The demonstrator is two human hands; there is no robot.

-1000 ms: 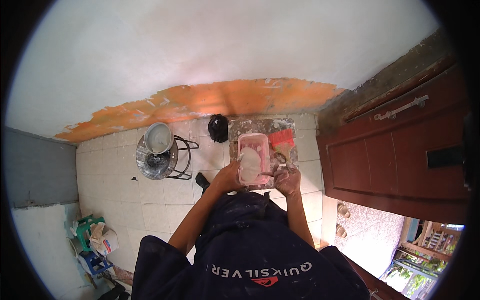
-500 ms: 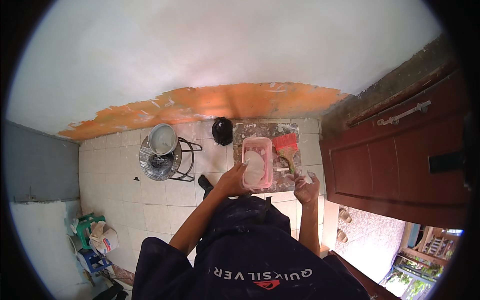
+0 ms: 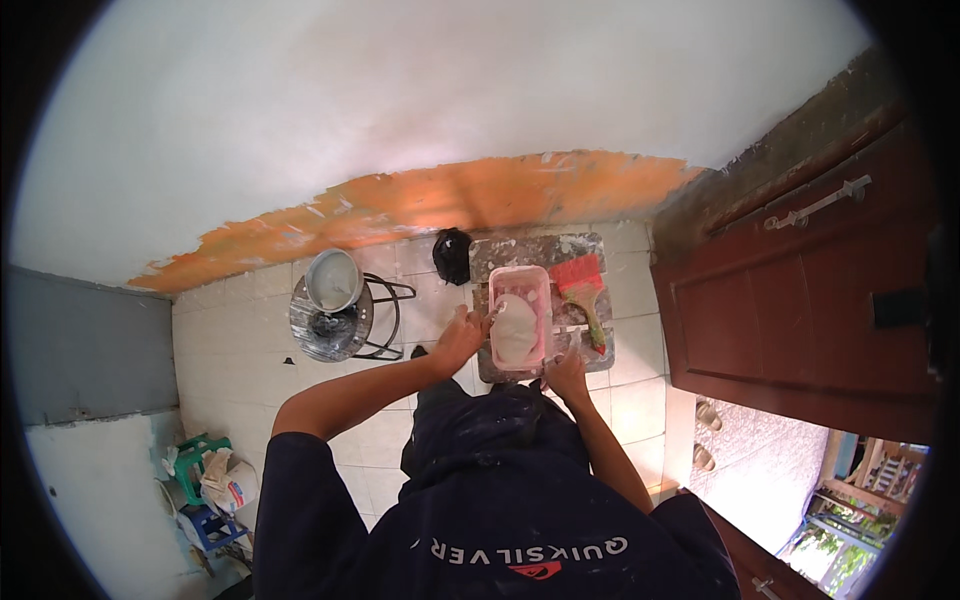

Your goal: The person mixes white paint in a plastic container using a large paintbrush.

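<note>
A pink plastic container (image 3: 540, 300) holding pale wet paste (image 3: 515, 330) rests on a stained square board (image 3: 530, 250). At its left rim, my left hand (image 3: 460, 340) has its fingers closed on something small that I cannot make out. My right hand (image 3: 566, 375) is at the container's lower right corner, fingers curled about that corner, whitened with paste. Just above this hand, a broad paintbrush (image 3: 580, 290) with red bristles and a worn handle lies on the board, right of the container.
A round stool (image 3: 330, 340) with a bowl (image 3: 335, 277) stands left, a black bag (image 3: 452, 257) by the partly orange wall (image 3: 430, 195). Right are a maroon door (image 3: 790, 300), an opening and sandals (image 3: 708, 415). Lower left are plastic stools (image 3: 195, 468) and a white bucket (image 3: 230, 488).
My right hand has moved from beside the brush handle to the container's lower corner. My left hand has shifted up and left along the rim. The brush handle now lies uncovered.
</note>
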